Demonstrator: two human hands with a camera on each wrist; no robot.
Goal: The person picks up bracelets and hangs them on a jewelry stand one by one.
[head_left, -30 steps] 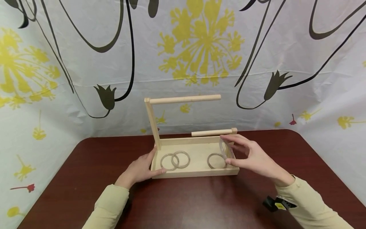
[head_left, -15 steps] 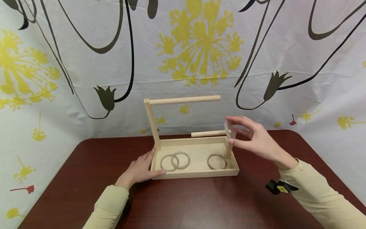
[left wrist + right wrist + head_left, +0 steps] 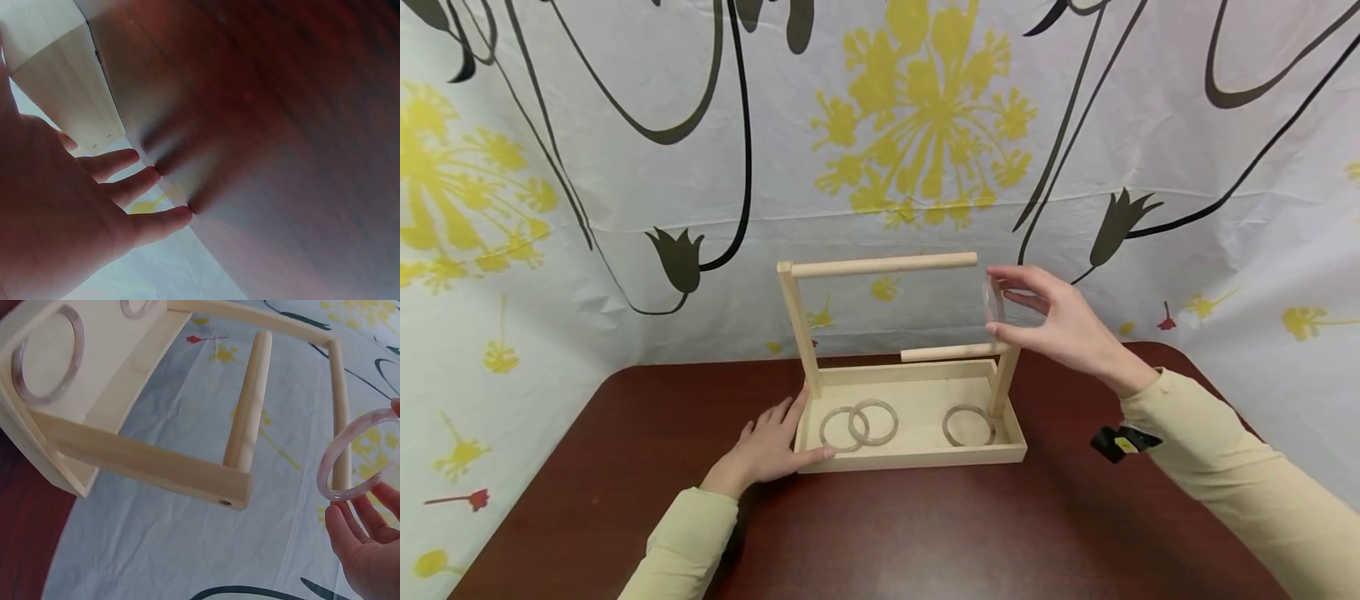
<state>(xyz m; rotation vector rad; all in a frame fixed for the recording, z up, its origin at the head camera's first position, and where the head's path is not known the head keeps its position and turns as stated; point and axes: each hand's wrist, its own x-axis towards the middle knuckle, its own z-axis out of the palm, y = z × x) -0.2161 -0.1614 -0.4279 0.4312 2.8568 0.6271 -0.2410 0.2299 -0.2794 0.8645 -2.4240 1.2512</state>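
My right hand (image 3: pixel 1048 321) pinches a pale translucent bangle (image 3: pixel 331 453) between thumb and fingers. In the head view the bangle is upright and nearly edge-on, just right of the free end of the upper wooden rod (image 3: pixel 883 265). From the right wrist, its ring overlaps that rod's end. The rods belong to a wooden display stand with a shallow tray (image 3: pixel 917 457). At the tray's left end, my left hand (image 3: pixel 767 450) lays its thumb on the front rim. Its other fingers (image 3: pixel 159 225) are stretched out, with fingertips at the tabletop.
Two overlapping bangles (image 3: pixel 895 421) lie in the tray's left part, another bangle (image 3: pixel 951 435) at its right. A lower rod (image 3: pixel 955 353) extends leftward from the short right post (image 3: pixel 1003 383). Behind the dark red table (image 3: pixel 910 533) hangs a patterned sheet (image 3: pixel 587 167).
My right hand has lifted the bangle out of the tray, past the short right post, up to the height of the upper rod's end. The left hand stays in place.
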